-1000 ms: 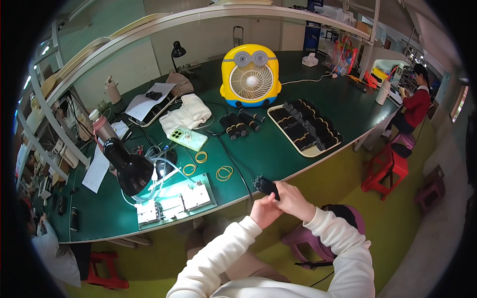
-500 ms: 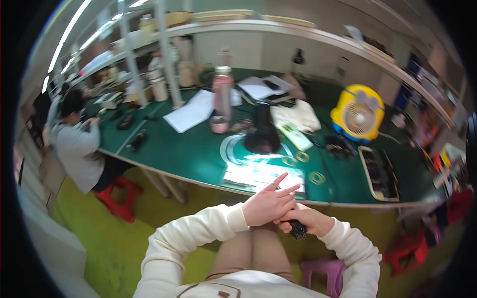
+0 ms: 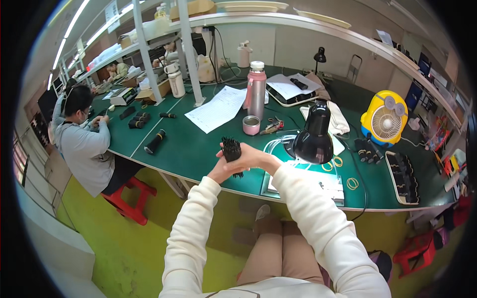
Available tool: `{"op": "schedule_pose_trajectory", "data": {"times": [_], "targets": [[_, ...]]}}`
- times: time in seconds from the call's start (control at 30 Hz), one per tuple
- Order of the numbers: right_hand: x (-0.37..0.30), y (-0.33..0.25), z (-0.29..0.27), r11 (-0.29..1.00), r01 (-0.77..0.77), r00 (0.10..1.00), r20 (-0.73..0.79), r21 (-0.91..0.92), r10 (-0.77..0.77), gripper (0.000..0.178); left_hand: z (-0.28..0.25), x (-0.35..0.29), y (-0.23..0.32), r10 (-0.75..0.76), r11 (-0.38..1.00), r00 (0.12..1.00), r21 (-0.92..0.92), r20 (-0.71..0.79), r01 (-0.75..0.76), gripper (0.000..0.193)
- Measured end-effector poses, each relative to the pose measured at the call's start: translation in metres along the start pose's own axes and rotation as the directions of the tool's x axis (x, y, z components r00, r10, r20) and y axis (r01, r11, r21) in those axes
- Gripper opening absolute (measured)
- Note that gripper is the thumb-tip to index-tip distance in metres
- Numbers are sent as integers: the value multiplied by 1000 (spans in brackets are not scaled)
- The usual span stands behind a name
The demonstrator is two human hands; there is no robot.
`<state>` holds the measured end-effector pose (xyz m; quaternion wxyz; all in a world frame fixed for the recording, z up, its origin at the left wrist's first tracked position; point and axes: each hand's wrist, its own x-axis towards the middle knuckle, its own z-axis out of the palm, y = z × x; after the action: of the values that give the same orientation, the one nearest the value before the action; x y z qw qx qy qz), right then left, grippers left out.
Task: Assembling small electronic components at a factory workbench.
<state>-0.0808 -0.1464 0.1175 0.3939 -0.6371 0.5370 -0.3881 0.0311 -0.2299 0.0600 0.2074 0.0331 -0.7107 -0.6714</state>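
Observation:
Over the table's front edge, both hands are wrapped around a bundle of thin black pieces (image 3: 231, 149). Its bristly end points up, and a little of it shows below the hands. My right hand (image 3: 250, 157) closes round it from the right. On the other side, my left hand (image 3: 218, 171) grips it too, its fingers mostly hidden behind the bundle and the right hand. What the thin pieces are, I cannot make out. To the right of the hands, a black desk lamp (image 3: 314, 136) lights a white tray-like work surface (image 3: 318, 186) at the table edge.
A pink-and-steel flask (image 3: 256, 92), a pink cup (image 3: 251, 125), pliers (image 3: 272, 125) and paper (image 3: 216, 110) lie beyond the hands. Rubber bands (image 3: 352, 184), a yellow fan (image 3: 385, 119) and a tray of black bundles (image 3: 402, 179) are rightward. A co-worker (image 3: 84, 134) sits left.
Both hands have moved left and forward, over the table edge. The black bundle now stands upright between them, and the left hand's extended fingers have closed around it. The view has shifted left.

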Motion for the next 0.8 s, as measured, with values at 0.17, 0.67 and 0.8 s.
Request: {"op": "schedule_pose_trajectory", "data": {"times": [0.17,0.67,0.8], "targets": [[20,48,-4,994,63,994,-100,92,-53,75,-21,18,-20,-76,972,995,217,-58,87,42],[29,-5,-3,912,173,875,-367,-371,-316,56,-7,23,-40,-62,995,998,-73,2,62,28],[36,-14,3,628,93,905,-198,-772,-377,53,-5,24,-55,62,948,975,-293,-213,-125,19]]}}
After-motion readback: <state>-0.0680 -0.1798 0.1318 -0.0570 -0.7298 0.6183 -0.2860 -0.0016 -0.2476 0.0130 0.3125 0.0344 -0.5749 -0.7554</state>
